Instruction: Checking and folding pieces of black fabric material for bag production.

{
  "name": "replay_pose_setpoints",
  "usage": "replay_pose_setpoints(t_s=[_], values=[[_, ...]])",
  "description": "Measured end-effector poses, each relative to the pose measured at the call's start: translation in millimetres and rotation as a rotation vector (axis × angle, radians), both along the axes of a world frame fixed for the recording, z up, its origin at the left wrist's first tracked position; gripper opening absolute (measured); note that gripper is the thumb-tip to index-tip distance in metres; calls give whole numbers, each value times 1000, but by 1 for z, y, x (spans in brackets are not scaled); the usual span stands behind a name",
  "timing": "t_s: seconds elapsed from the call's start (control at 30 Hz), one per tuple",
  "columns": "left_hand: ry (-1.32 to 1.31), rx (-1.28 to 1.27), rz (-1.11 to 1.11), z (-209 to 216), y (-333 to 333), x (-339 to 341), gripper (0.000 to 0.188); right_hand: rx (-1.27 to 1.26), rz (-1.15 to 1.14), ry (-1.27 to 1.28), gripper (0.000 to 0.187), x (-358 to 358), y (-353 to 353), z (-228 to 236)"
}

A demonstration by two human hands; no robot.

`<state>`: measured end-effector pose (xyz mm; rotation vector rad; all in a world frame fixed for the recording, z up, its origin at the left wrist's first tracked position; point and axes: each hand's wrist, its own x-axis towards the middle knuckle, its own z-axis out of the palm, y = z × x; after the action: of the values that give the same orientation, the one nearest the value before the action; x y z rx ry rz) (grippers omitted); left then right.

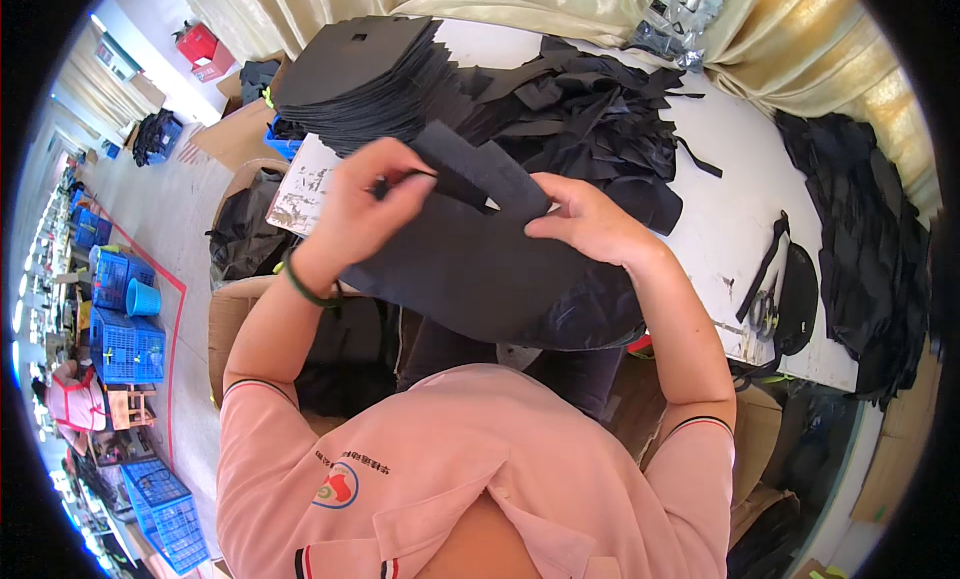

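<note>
A large black sheet piece (460,269) with a rounded lower edge hangs in front of me over the table's near side. Its upper part has a small opening where white shows through. My right hand (592,222) grips the upper right edge, thumb in front. My left hand (370,204), slightly blurred, is closed in a pinch on a thin dark strip (455,187) at the opening. Whether that strip is still joined to the sheet I cannot tell. Just beyond my hands lies a heap of black scraps (590,104), beside a tall stack of black cut sheets (350,74).
The white table (715,239) holds scissors (764,314) and a black pouch-like piece (797,299) at right. Black strips (865,249) hang over its far right edge. Cardboard boxes stand near my legs. Blue crates (127,344) and another person (78,391) are at left.
</note>
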<state>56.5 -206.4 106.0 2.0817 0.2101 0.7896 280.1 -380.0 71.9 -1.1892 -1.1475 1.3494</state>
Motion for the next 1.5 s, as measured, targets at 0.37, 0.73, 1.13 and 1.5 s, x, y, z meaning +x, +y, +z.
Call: replay_pose_setpoints(t_s=[0.37, 0.73, 1.13, 1.5], values=[[-174, -851, 435, -60, 145, -145, 7, -251, -271, -868, 46, 68, -58, -81], [442, 162, -483, -60, 18, 86, 50, -19, -326, -1148, 56, 29, -72, -45], [972, -356, -902, -80, -30, 161, 66, 149, -415, -1407, 58, 10, -85, -36], [812, -264, -895, -98, -22, 163, 64, 151, -462, -1543, 57, 0, -83, -40]])
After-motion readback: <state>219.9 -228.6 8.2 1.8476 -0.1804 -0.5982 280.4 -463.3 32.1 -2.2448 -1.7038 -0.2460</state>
